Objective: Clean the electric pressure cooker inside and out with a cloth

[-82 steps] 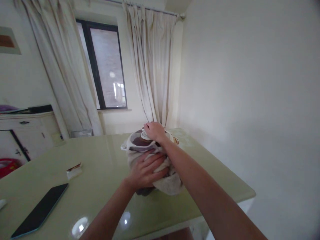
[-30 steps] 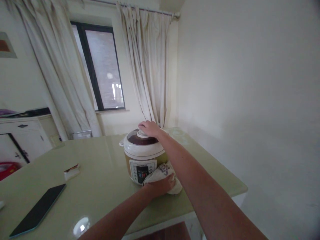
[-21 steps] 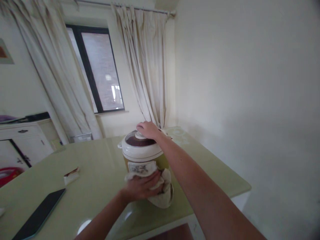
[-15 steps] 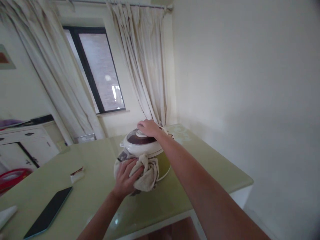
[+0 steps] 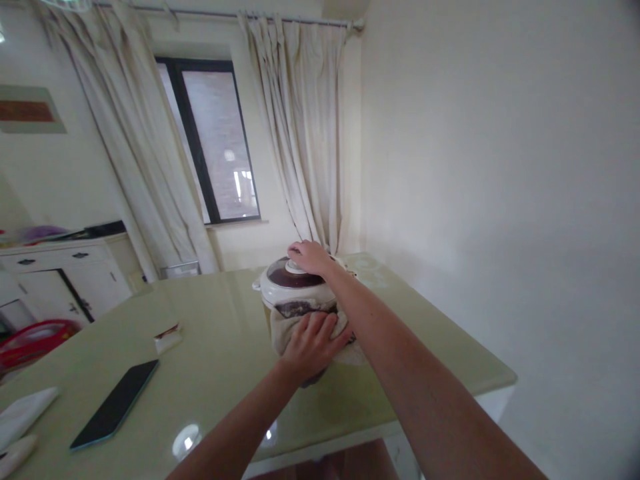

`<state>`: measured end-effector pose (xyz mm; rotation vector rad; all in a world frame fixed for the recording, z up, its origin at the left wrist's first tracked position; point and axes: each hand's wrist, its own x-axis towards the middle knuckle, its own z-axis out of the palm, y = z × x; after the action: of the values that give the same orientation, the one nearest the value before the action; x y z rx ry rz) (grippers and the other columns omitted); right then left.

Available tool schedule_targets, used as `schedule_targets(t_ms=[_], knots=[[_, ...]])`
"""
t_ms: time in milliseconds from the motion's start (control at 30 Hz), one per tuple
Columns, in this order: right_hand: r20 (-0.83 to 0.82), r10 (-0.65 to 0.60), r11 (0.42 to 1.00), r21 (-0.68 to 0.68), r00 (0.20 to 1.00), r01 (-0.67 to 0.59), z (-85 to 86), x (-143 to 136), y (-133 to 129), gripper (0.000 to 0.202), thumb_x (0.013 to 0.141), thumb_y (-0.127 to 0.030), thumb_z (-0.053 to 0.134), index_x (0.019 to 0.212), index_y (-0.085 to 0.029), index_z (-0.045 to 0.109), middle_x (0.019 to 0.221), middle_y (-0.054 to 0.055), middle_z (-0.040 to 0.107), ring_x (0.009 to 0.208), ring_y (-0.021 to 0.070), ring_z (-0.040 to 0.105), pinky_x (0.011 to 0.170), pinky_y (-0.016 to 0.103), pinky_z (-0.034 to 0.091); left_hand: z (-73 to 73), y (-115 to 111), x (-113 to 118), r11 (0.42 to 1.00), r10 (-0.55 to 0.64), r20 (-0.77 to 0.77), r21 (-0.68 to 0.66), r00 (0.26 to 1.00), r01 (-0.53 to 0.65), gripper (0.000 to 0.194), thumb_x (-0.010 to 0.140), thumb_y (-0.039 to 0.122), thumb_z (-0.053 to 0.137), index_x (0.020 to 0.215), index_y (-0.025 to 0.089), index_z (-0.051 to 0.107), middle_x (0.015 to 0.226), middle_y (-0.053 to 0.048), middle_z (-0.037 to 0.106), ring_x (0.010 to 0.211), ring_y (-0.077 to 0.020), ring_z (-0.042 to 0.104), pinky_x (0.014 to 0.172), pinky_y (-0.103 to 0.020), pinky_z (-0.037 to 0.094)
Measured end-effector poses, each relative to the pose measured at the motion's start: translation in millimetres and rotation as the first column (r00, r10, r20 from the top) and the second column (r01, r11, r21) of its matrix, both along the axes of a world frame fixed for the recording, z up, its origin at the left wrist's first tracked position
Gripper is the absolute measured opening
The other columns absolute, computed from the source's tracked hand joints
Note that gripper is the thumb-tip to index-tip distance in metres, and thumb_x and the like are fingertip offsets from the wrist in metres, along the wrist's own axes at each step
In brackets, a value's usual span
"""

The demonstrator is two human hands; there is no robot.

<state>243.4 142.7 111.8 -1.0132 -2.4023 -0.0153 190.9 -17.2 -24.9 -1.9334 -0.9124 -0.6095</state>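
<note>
A round electric cooker (image 5: 273, 291) with a white rim and a knobbed, dark see-through lid (image 5: 280, 274) stands on the green tabletop. My right hand (image 5: 309, 257) is on top of the lid, its fingers closed over the pale knob. Against the cooker's front side, my left hand (image 5: 315, 343) presses a bunched beige and grey cloth (image 5: 283, 328), fingers bent around it. My right forearm hides the cooker's right side, and the cloth covers much of its lower body.
On the table (image 5: 220, 333) at left lie a dark tablet or phone (image 5: 117, 403), a small white packet (image 5: 167, 339) and white items (image 5: 25, 413). Beyond are a red basket (image 5: 40, 340) and a white cabinet (image 5: 65, 280). A wall (image 5: 480, 200) borders the right.
My left hand has slid the cloth rightward along the cooker's front. My right hand stays on the lid knob. The whole view has shifted slightly left.
</note>
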Motion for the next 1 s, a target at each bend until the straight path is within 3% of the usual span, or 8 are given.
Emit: schedule_targets(t_ms=[133,233,333,433,533,667,800,1000], knots=[[0.001,0.007,1.0,-0.022,1.0,-0.007,2.3,2,-1,0.039,0.106,-0.039,0.043,0.127,-0.026,0.074,0.124,0.009,0.074,0.112,0.0233,0.067,0.099,0.032,0.044,-9.9,9,29,0.977,0.082,-0.131,-0.185,0.988,-0.106,0.019,0.095,0.025,0.064,0.112,0.03,0.072,0.1,-0.004,0.073,0.094,-0.0224,0.065,0.087,-0.038,0.049],[-0.007,0.015,0.999,-0.028,1.0,-0.015,2.1,3,-1,0.039,0.106,-0.039,0.044,0.127,-0.026,0.074,0.124,0.008,0.074,0.111,0.0223,0.067,0.099,0.031,0.044,-22.2,13,31,0.991,-0.001,-0.145,-0.13,0.989,-0.018,0.022,0.099,0.027,0.058,0.114,0.031,0.074,0.104,-0.003,0.074,0.097,-0.0232,0.067,0.091,-0.04,0.05],[-0.024,0.029,0.999,-0.017,0.999,-0.03,-0.3,3,1,0.038,0.106,-0.04,0.045,0.127,-0.026,0.075,0.123,0.008,0.074,0.11,0.0221,0.067,0.098,0.031,0.044,-31.4,12,16,0.994,-0.11,-0.111,0.001,0.988,0.111,0.028,0.1,0.029,0.058,0.124,0.036,0.071,0.118,0.0,0.074,0.11,-0.0219,0.065,0.1,-0.04,0.047],[-0.035,0.037,0.999,-0.008,0.999,-0.037,-1.9,3,1,0.038,0.105,-0.04,0.046,0.126,-0.026,0.075,0.122,0.008,0.074,0.11,0.0225,0.068,0.097,0.031,0.045,-32.2,6,-11,0.982,-0.168,-0.019,0.081,0.986,0.169,0.032,0.098,0.024,0.061,0.126,0.036,0.07,0.125,-0.001,0.074,0.121,-0.021,0.062,0.1,-0.038,0.045],[-0.034,0.035,0.999,-0.008,0.999,-0.035,-1.1,3,-1,0.038,0.106,-0.04,0.046,0.125,-0.026,0.075,0.121,0.008,0.074,0.109,0.0227,0.067,0.097,0.031,0.045,-28.0,-1,-40,0.971,-0.2,0.146,0.161,0.969,0.176,0.03,0.094,0.021,0.061,0.121,0.03,0.072,0.117,-0.007,0.075,0.114,-0.0262,0.064,0.095,-0.043,0.046],[-0.032,0.029,1.0,-0.009,0.999,-0.029,0.5,2,-3,0.037,0.105,-0.039,0.046,0.124,-0.027,0.075,0.123,0.008,0.074,0.112,0.0236,0.067,0.1,0.033,0.044,-22.6,-7,-69,0.979,-0.176,0.267,0.152,0.947,0.139,0.031,0.09,0.024,0.064,0.12,0.022,0.069,0.114,-0.017,0.072,0.105,-0.0316,0.065,0.091,-0.048,0.05],[-0.042,0.005,1.0,-0.01,0.999,-0.006,-0.7,1,-3,0.037,0.105,-0.04,0.046,0.125,-0.028,0.075,0.125,0.008,0.074,0.111,0.0241,0.067,0.099,0.033,0.044,-19.8,-12,-76,0.985,-0.143,0.342,0.138,0.929,0.101,0.032,0.089,0.025,0.066,0.12,0.018,0.066,0.108,-0.019,0.07,0.099,-0.0317,0.064,0.087,-0.047,0.052],[-0.051,-0.002,1.0,-0.002,0.999,0.002,-1.9,-1,-4,0.037,0.105,-0.04,0.046,0.124,-0.027,0.075,0.123,0.008,0.074,0.111,0.0238,0.067,0.098,0.033,0.044,-15.3,-16,-59,0.995,-0.058,0.322,0.098,0.945,0.028,0.032,0.09,0.027,0.065,0.121,0.021,0.068,0.109,-0.016,0.071,0.1,-0.0319,0.064,0.088,-0.047,0.05]])
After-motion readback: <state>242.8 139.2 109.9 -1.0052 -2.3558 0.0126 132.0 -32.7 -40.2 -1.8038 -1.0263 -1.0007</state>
